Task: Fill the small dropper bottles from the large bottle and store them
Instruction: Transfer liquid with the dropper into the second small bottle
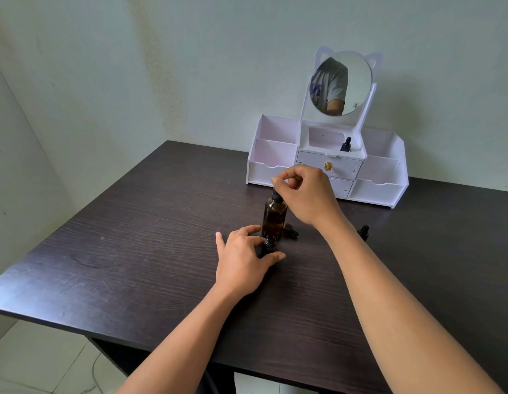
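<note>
Left hand point(243, 260) grips 1 small open dropper bottle point(269, 243) upright on the table point(133, 237), just before the large amber bottle point(273, 218), whose dropper top point(276, 196) my right hand point(306, 191) pinches.

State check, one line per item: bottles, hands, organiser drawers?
Large amber bottle: upright on table, dropper in neck.
Right hand: pinching the dropper top.
Small open bottle: upright, uncapped.
Left hand: holding the small open bottle.
Stored dropper bottle: capped, upright in organiser's middle top compartment.
Organiser drawers: shut.
Loose cap: lying on table.
</note>
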Available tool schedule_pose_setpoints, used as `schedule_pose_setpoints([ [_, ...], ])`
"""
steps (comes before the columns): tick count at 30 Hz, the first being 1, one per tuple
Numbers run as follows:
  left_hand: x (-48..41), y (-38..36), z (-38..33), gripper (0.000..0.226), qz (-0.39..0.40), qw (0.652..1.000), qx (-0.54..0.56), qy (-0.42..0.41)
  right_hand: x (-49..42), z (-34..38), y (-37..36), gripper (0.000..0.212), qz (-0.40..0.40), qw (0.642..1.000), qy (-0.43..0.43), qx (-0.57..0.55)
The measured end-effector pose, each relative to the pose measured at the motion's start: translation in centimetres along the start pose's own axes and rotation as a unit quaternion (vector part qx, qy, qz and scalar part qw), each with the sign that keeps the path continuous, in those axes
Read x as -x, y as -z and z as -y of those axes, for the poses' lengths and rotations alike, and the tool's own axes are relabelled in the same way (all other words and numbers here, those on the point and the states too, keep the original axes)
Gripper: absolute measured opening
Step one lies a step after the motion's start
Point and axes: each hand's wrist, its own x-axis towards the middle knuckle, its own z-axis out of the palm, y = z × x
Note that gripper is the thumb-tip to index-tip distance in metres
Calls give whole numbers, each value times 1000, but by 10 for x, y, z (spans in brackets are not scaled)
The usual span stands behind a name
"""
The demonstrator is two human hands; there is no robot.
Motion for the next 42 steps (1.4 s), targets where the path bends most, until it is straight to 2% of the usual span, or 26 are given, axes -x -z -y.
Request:
schedule_pose_setpoints([
  [4, 0, 1, 0, 48, -3, 1000, 5, -2, 1, 3, 1, 8, 9, 1000, 0, 4],
  [11, -2, 2, -1, 48, -1, 1000, 2, -1, -2, 3, 2, 9, 14, 1000, 5, 15],
  [15, -2, 2, 0, 46, -10, 1000, 11, -3, -3, 4, 1, 20, 4, 1000, 1, -5],
  [19, -1, 0, 1, 45, -11, 1000, 11, -3, 0, 3, 2, 10, 7, 1000, -4, 5],
  [22, 1, -1, 1, 44, -9, 1000, 12, -3, 1, 2, 2, 15, 12, 1000, -1, 22],
  [29, -1, 0, 1, 49, 0, 1000, 0, 1, 0, 3, 2, 13, 2, 1000, 2, -3],
  [39, -1, 0, 0, 47, -2, 1000, 3, -4, -4, 3, 2, 11, 13, 999, 12, 40],
  [42, -1, -1, 1, 46, 0, 1000, 0, -1, -4, 2, 1, 9, 7, 1000, 8, 22],
])
